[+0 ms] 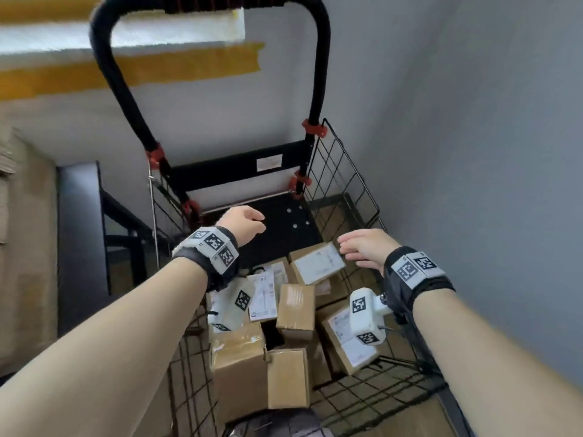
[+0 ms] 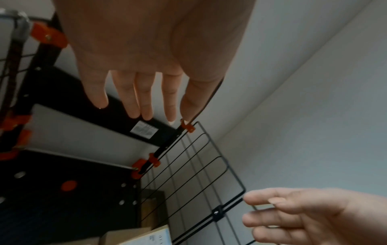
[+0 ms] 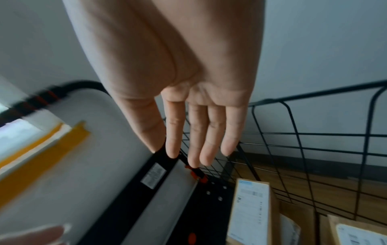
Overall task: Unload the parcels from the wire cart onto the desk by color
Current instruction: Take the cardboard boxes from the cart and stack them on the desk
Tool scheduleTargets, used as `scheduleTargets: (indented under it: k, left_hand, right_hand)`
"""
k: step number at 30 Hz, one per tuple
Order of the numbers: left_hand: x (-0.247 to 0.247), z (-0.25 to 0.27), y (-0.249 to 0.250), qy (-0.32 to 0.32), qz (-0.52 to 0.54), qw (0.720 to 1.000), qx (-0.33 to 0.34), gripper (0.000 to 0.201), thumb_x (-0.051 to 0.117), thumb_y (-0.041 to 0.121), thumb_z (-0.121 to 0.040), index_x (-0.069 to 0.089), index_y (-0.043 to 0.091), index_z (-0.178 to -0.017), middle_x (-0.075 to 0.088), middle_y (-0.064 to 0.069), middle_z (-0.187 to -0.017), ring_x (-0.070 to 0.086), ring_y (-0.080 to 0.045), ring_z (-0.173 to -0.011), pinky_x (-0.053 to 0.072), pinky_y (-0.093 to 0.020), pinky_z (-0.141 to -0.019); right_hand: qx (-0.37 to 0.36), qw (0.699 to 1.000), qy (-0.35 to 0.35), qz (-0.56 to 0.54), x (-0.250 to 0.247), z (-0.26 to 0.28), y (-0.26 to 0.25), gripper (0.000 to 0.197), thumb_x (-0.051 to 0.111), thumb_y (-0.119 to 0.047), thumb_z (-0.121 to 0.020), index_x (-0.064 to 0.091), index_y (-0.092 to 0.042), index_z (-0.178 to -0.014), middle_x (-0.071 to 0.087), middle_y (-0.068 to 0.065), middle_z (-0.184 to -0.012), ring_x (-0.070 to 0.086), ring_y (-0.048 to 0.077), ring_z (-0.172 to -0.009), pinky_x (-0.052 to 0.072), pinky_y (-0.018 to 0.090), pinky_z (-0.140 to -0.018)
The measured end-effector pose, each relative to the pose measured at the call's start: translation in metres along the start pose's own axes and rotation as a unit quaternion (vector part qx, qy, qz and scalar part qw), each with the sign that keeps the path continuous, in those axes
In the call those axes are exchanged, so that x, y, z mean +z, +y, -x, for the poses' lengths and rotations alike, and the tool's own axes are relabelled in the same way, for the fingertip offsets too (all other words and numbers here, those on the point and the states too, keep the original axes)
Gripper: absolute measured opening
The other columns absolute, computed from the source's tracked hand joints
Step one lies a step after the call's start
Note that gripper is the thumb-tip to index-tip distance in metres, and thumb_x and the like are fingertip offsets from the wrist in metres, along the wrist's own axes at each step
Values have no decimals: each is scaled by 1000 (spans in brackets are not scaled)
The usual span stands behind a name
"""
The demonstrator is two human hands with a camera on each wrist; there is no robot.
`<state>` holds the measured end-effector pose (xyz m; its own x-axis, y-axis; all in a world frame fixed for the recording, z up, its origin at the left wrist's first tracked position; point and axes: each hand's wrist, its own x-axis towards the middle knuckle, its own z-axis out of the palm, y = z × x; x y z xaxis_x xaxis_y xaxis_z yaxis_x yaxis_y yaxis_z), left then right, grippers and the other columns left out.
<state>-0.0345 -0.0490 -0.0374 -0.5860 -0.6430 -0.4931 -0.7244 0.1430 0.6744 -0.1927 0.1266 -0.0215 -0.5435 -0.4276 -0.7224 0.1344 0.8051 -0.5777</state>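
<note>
Parcels [image 1: 295, 310] partly hidden by wrist cameras; left hand [image 1: 244, 223], right hand [image 1: 362, 247] fingers loose, empty

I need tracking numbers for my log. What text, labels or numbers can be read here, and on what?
No text is legible.
Shipping label on the topmost brown parcel: print and barcode too blurred.
Labels on the other parcels: too blurred.
White sticker on the wire cart's black crossbar: too small.
Wristband markers beside the left hand and right hand: square black-and-white codes, no words.
</note>
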Motion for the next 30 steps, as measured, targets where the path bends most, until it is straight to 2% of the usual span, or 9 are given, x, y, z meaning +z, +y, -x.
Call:
scheduleTargets:
  k: [1, 3, 7, 12, 18, 23, 26, 28, 30]
  left_hand:
    - [8, -10, -3, 2, -1, 1000, -20, 30, 59, 14, -88, 63, 13, -118, 62, -5, -121, 57, -23, -111, 42, -25, -88]
    - [21, -26, -13, 9, -1, 998, -56, 30, 60, 15, -88, 63, 14, -118, 62, -6, -122, 56, -21, -112, 39, -23, -87]
    - [38, -48, -36, 17, 6, 993, -117, 30, 59, 13, -89, 63, 11, -118, 62, -6, -122, 56, -19, -111, 35, -20, -85]
    - [70, -88, -62, 0, 23, 986, -167, 30, 58, 13, -89, 63, 11, -118, 58, -5, -127, 56, -20, -108, 37, -20, -83]
    - [118, -131, -81, -40, 46, 979, -197, 32, 57, 13, -88, 61, 14, -119, 64, -4, -107, 57, -16, -89, 44, -25, -75]
    - [151, -151, -94, -59, 56, 974, -214, 30, 58, 16, -90, 60, 15, -119, 62, -4, -119, 55, -16, -101, 40, -25, -83]
    - [165, -159, -102, -76, 61, 968, -230, 29, 58, 17, -90, 60, 13, -119, 61, -5, -119, 56, -20, -106, 40, -25, -84]
    - [170, -167, -105, -80, 72, 965, -238, 30, 58, 21, -90, 59, 10, -117, 62, -7, -111, 58, -24, -103, 43, -30, -85]
    - [170, -177, -104, -76, 101, 962, -242, 25, 55, 27, -91, 58, 11, -110, 60, -6, -104, 57, -25, -97, 45, -34, -87]
  right_hand:
    - [19, 1000, -2, -6, -6, -17, 5, 26, 50, -7, -94, 62, -5, -118, 63, 16, -119, 60, 20, -99, 49, 23, -74]
    - [50, 999, -5, -4, -12, -49, 13, 28, 50, -7, -94, 62, 0, -118, 63, 18, -119, 61, 24, -105, 49, 29, -85]
    - [86, 996, -27, 11, -3, -105, 31, 29, 49, -8, -93, 61, 0, -118, 62, 18, -122, 58, 19, -95, 43, 37, -101]
    - [138, 988, -37, 57, 24, -158, 64, 35, 53, -12, -89, 60, 4, -118, 61, 14, -98, 57, 22, -89, 48, 32, -88]
    - [148, 979, -45, 135, 33, -205, 102, 37, 48, -11, -93, 53, 4, -127, 49, 7, -104, 46, 19, -96, 42, 41, -104]
    - [189, 976, -38, 103, 39, -230, 127, 38, 50, -11, -92, 54, 3, -127, 59, 15, -119, 57, 28, -106, 46, 41, -101]
    - [157, 981, -74, 86, 51, -243, 128, 33, 45, -4, -92, 59, -1, -122, 56, 18, -128, 54, 31, -114, 43, 42, -104]
    - [82, 993, -62, 50, 61, -253, 119, 37, 40, 4, -90, 69, -15, -103, 57, 14, -127, 52, 29, -121, 41, 42, -106]
    - [35, 997, -63, -20, 68, -264, 105, 45, 38, 11, -88, 67, -17, -110, 57, 7, -124, 52, 19, -116, 45, 35, -101]
